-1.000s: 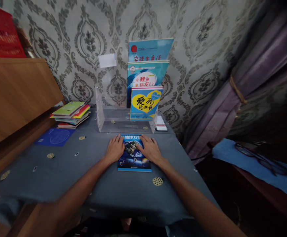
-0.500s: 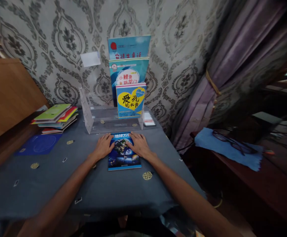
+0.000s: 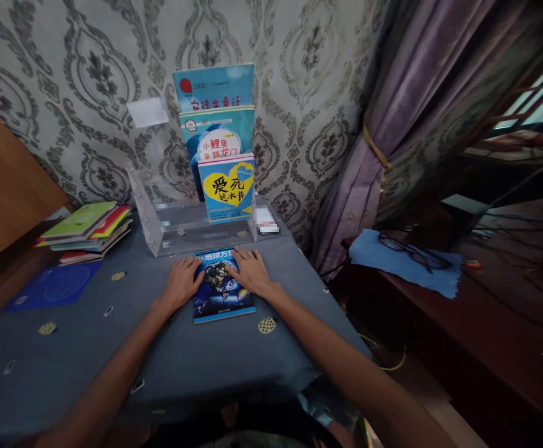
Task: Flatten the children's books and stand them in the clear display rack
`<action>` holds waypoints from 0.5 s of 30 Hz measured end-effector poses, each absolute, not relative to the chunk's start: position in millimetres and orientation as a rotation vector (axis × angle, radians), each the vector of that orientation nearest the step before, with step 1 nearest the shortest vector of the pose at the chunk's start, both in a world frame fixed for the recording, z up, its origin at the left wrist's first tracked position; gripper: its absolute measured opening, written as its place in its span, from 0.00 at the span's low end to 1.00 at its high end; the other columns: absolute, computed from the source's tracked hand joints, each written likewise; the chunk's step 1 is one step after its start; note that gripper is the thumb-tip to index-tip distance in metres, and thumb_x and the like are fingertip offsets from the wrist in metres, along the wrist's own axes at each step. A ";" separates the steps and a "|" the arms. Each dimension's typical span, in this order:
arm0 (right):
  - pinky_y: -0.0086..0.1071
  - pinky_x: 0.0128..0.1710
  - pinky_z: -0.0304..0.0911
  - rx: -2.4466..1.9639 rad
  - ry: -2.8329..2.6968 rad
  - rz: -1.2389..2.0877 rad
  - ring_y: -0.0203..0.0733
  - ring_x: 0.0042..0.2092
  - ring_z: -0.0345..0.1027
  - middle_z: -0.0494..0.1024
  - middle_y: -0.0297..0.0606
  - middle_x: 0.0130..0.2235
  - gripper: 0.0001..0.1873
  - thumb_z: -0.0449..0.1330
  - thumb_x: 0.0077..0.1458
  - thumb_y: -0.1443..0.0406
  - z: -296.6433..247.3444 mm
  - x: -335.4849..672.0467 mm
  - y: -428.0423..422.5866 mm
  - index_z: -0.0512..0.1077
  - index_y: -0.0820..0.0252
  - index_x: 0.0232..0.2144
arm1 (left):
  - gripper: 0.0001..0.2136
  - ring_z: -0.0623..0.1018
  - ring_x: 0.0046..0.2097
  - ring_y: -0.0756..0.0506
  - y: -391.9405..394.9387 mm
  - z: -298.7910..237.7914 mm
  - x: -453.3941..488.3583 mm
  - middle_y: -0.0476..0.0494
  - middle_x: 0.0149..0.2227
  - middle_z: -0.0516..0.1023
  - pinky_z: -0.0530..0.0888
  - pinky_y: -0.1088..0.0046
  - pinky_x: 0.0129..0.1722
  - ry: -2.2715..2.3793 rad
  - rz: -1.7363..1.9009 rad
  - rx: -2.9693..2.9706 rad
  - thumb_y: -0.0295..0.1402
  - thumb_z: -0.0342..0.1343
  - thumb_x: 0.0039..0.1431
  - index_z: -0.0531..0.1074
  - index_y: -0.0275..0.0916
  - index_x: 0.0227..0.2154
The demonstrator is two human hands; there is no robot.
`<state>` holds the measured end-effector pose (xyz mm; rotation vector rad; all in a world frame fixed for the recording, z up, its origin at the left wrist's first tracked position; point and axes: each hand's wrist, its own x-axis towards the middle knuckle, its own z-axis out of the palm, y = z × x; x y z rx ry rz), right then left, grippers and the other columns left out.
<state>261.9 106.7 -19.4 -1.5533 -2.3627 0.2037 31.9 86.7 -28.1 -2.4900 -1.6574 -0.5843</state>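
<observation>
the blue earth book (image 3: 225,294) lies flat on the bench (image 3: 206,367), just in front of the clear stand (image 3: 154,242), nearer the right edge than the left. the left hand (image 3: 181,283) rests at the book's left side, fingers loose and a little apart, thumb on the cover. the right hand (image 3: 253,272) rests by the book's top right corner, fingers spread a bit, thumb on the earth picture. both hands just lie on the book and do not pinch it. three books (image 3: 220,146) stand up in the stand, one in front of the other. toward the bench's back left corner sits a pile of books (image 3: 87,227), with a flat blue thing (image 3: 54,286) before it.
</observation>
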 end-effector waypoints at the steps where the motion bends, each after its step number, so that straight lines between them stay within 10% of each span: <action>1: 0.54 0.67 0.46 -1.551 -2.362 0.204 0.52 0.67 0.56 0.62 0.49 0.68 0.28 0.51 0.67 0.55 -19.8 262.0 106.8 0.64 0.63 0.63 | 0.14 0.76 0.53 0.37 84.6 -27.6 31.9 0.36 0.52 0.78 0.72 0.55 0.56 -1.646 -0.594 -2.496 0.33 0.50 0.66 0.72 0.38 0.51; 15: 0.54 0.67 0.45 -1.576 -2.369 0.194 0.52 0.68 0.55 0.61 0.48 0.68 0.28 0.51 0.68 0.55 -18.4 259.9 105.1 0.63 0.64 0.64 | 0.16 0.76 0.56 0.37 45.7 -36.7 28.4 0.36 0.54 0.78 0.72 0.53 0.57 -1.549 -0.730 -2.556 0.34 0.49 0.66 0.74 0.37 0.52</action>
